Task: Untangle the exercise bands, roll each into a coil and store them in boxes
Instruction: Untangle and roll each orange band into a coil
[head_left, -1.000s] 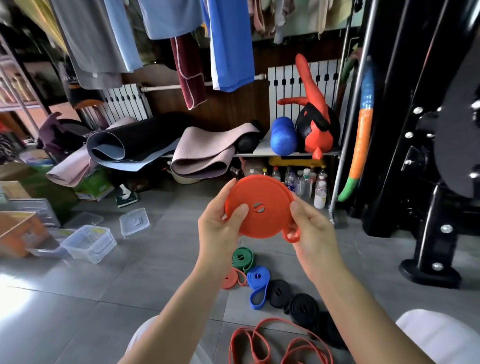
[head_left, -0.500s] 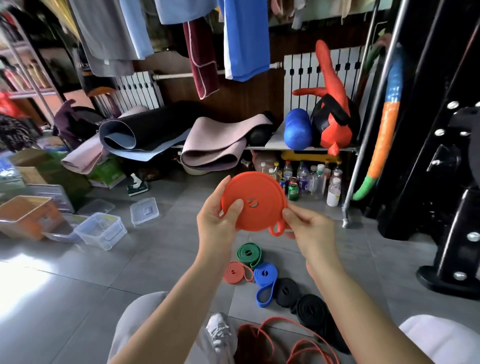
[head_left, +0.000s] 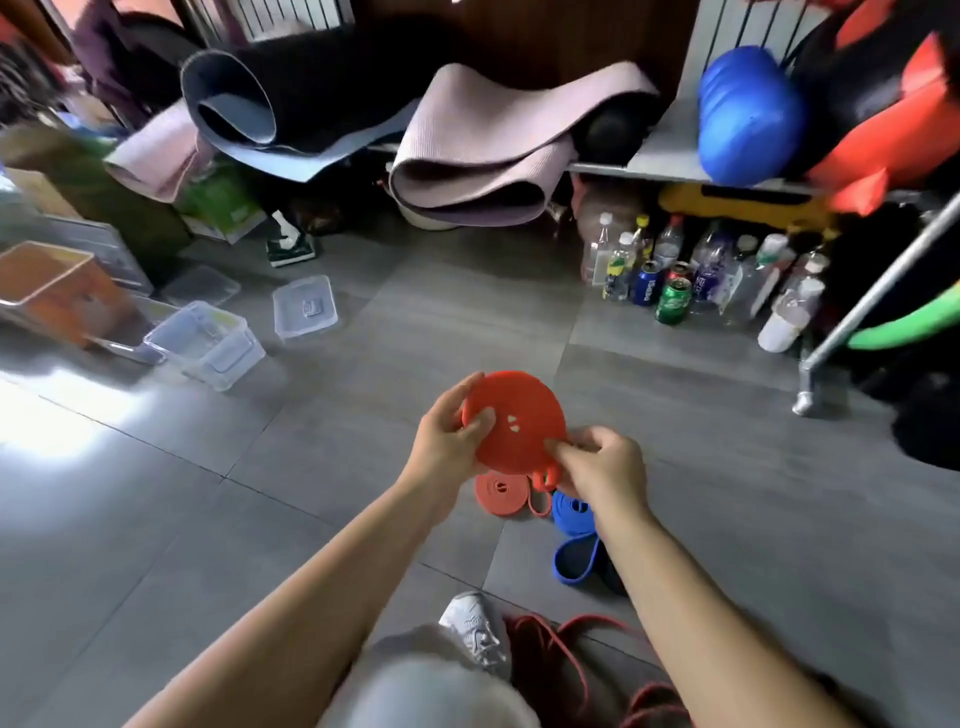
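Note:
I hold a tightly rolled orange band coil (head_left: 519, 423) in front of me above the floor. My left hand (head_left: 449, 441) grips its left rim, thumb on its face. My right hand (head_left: 597, 467) pinches the coil's loose end at the lower right. Below on the floor lie a smaller orange coil (head_left: 501, 493) and a blue band (head_left: 574, 540), partly hidden by my right arm. A loose red band (head_left: 561, 649) lies tangled by my shoe. Clear plastic boxes (head_left: 208, 345) and a lid (head_left: 304, 312) sit on the floor at the left.
An orange-filled clear bin (head_left: 52, 291) stands at the far left. Rolled yoga mats (head_left: 483, 161) and a blue roller (head_left: 748, 114) lie on a low shelf at the back. Bottles and cans (head_left: 691, 280) crowd under it. A metal rack leg (head_left: 810, 364) stands at the right.
My view has tilted down and moved closer to the floor. Both hands have lowered the orange coil, and my right fingers have closed on its loose end.

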